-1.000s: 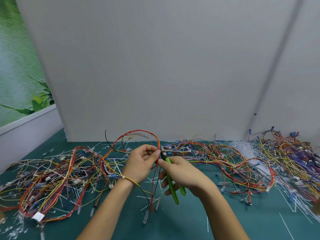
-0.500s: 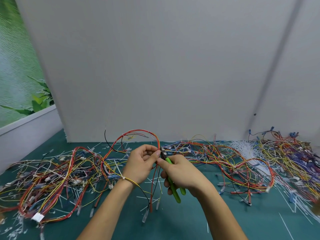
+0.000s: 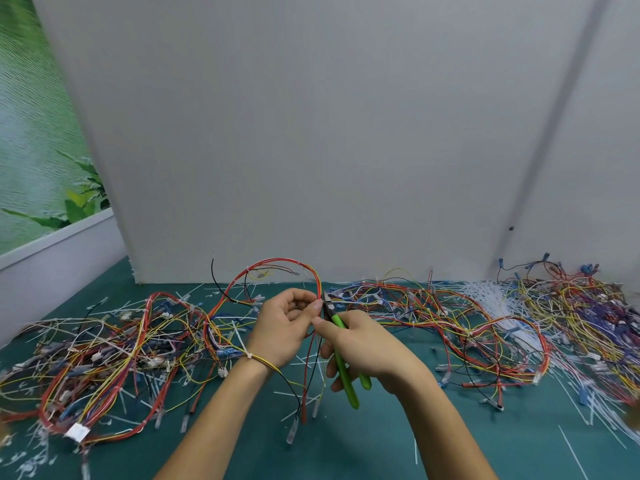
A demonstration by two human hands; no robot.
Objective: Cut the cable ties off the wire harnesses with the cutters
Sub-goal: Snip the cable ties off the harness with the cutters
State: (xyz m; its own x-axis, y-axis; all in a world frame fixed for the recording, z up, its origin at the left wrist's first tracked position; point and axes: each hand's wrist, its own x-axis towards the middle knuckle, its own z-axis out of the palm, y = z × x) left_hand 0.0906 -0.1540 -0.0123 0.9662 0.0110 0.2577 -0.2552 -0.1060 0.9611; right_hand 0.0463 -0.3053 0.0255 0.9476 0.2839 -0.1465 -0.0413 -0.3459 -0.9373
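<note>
Right now we hold one wire harness [image 3: 277, 260] up off the bench [image 3: 381, 448], a little left of centre. Our left hand [image 3: 280, 327] pinches its red and yellow strands between thumb and curled fingers [image 3: 301, 295], and the harness arches up and back over the hand towards the grey panel [image 3: 311, 133], its loose ends hanging down to the green surface between the wrists. Our right hand [image 3: 367, 348] is wrapped round the green-handled cutters [image 3: 348, 386], fingers curled about both handles, with the dark nose of the tool touching the strands just beside the left thumb; we cannot tell whether the blades stand apart or together, the spot being too small. A yellow wire with a white tie [image 3: 249, 355] crosses the left wrist. To the left a tangled pile of harnesses [image 3: 104, 355] spreads almost to the white ledge [image 3: 52, 265] at that edge. To the right a second pile [image 3: 450, 317] runs into a third pile [image 3: 581, 306] at the right border, with a heap of white ties [image 3: 485, 296] between them near the panel. Cut tie scraps [image 3: 301, 362] litter the surface. Bare green shows mostly in the near strip around our forearms.
</note>
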